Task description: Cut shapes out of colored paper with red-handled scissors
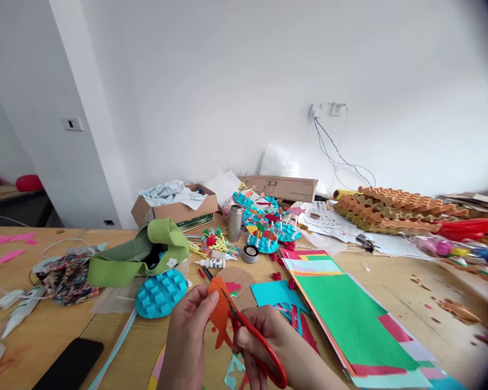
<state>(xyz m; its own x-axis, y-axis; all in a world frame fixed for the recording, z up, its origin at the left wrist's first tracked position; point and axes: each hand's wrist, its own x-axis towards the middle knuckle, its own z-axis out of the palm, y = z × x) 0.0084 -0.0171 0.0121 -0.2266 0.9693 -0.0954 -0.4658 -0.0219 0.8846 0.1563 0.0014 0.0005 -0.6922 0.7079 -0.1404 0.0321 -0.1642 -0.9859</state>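
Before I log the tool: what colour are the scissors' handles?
Red; the scissors' handles show best in the head view.

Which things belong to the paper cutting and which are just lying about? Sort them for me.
In the job: orange paper; red-handled scissors; probably the stacked coloured sheets.
Just lying about, it seems: black phone; metal flask; cardboard box.

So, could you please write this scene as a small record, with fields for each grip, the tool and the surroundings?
Left grip: pinching orange paper
Right grip: holding red-handled scissors
Blades: at the orange paper's right edge
To the left: blue bumpy disc, black phone
To the right: coloured sheets, large green one uppermost
Beyond the hands: white glue bottle, tape roll, metal flask
Surface: wooden table
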